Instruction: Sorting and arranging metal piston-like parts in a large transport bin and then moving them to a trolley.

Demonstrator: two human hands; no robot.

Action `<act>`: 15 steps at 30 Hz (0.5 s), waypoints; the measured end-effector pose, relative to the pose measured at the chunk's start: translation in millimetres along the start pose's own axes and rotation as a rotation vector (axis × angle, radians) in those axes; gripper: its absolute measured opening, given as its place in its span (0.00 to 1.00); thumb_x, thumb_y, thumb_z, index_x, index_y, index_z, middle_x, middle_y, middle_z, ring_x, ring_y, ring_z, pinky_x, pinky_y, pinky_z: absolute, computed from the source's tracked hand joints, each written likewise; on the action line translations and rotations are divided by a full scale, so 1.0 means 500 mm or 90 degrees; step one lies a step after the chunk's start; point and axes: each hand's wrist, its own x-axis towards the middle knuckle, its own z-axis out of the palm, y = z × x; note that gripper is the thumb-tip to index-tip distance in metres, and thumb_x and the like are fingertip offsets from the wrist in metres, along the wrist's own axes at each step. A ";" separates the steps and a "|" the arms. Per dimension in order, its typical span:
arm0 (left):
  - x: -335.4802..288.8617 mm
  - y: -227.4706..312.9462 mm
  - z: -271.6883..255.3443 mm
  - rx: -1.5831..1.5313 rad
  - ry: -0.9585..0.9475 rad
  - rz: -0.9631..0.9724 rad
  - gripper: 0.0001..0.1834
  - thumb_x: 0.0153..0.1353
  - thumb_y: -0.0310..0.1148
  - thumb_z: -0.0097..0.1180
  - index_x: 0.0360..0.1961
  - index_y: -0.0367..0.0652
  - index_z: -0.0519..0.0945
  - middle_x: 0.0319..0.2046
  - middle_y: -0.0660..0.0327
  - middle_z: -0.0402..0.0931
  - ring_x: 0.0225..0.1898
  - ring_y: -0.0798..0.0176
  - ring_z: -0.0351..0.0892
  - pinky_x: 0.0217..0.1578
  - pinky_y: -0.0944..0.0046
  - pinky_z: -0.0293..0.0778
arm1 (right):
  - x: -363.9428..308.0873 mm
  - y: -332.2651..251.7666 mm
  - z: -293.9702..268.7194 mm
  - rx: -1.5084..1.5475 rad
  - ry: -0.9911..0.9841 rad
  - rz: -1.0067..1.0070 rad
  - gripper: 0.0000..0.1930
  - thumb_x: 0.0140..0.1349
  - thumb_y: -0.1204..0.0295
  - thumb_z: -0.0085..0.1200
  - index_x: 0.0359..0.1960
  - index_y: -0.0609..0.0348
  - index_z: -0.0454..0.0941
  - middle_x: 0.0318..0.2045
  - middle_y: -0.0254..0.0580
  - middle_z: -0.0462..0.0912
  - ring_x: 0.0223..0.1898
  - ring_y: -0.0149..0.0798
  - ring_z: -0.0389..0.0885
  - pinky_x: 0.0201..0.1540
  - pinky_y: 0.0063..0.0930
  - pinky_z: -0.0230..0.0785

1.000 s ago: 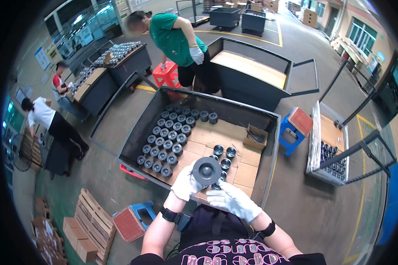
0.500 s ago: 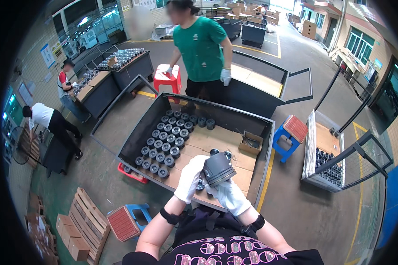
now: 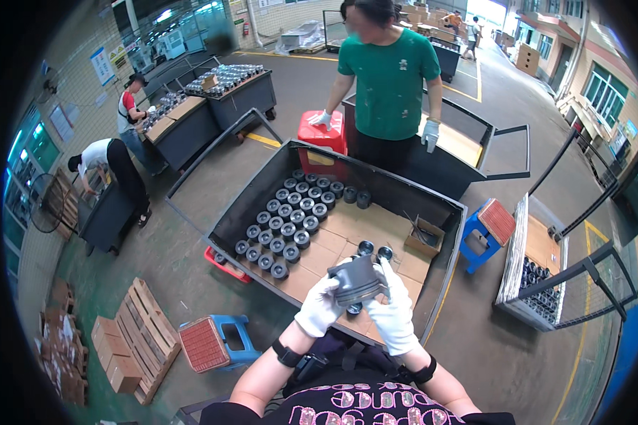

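A dark grey engine piston [image 3: 355,281] is held up between my two white-gloved hands, above the near part of a black metal cart [image 3: 455,276]. My left hand [image 3: 322,306] grips its left side. On its right side, my right hand [image 3: 393,312] is closed with its fingers against the piston's edge. Several more pistons [image 3: 288,229] stand in rows on brown cardboard [image 3: 333,244] on the left of the cart. Just beyond the held piston are two loose ones [image 3: 384,253], and another sits partly hidden under my hands.
A small cardboard box [image 3: 424,238] with thin tools sits at the cart's right. Across the cart, a person in a green shirt [image 3: 388,85] touches a red stool [image 3: 322,133]. Blue stools [image 3: 486,234] flank the cart. A pallet [image 3: 146,333] lies left; another cart [image 3: 528,283] stands right.
The piston has turned in my hands, and my right hand has risen along its right side. The person in green now faces the cart more directly. The whole view has shifted.
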 end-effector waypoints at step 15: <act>-0.029 0.009 0.125 0.472 0.024 0.241 0.45 0.57 0.35 0.64 0.71 0.34 0.53 0.64 0.49 0.66 0.63 0.48 0.70 0.64 0.53 0.67 | -0.001 0.019 0.035 0.679 -0.059 0.282 0.34 0.72 0.49 0.42 0.73 0.52 0.52 0.66 0.42 0.66 0.67 0.42 0.64 0.70 0.38 0.55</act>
